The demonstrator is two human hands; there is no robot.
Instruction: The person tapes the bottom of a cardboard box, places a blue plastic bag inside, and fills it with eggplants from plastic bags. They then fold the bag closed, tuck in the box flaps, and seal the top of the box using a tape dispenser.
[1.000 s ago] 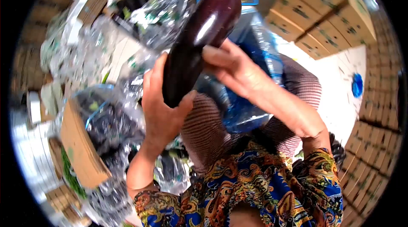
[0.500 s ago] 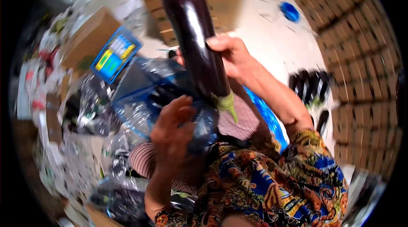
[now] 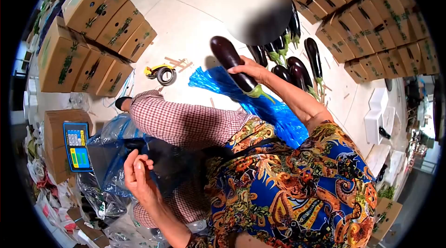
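My right hand [image 3: 252, 70] grips a large, dark purple eggplant [image 3: 226, 56] around its lower half. The eggplant tilts, its green stem end toward my body and its round end away. It is held over a crumpled blue plastic sheet [image 3: 209, 80] on the floor. Near a translucent blue plastic bag [image 3: 114, 129], my left hand [image 3: 139, 180] is raised, fingers loosely curled and apart, with nothing visible in them. Dark shapes show inside the bag. Several more eggplants [image 3: 297, 72] lie on the floor beyond my right forearm.
Stacked cardboard boxes [image 3: 104, 20] stand at left, more boxes [image 3: 367, 25] at right. A scale display [image 3: 76, 146] sits beside the bag. A tape dispenser [image 3: 162, 73] and cardboard strips lie on the floor. A white foam piece [image 3: 375, 115] is at right. A blurred round patch covers some eggplants.
The view has swung right. My right hand has carried the eggplant away from the bag, over the blue sheet toward the eggplants on the floor. My left hand stays near the bag.
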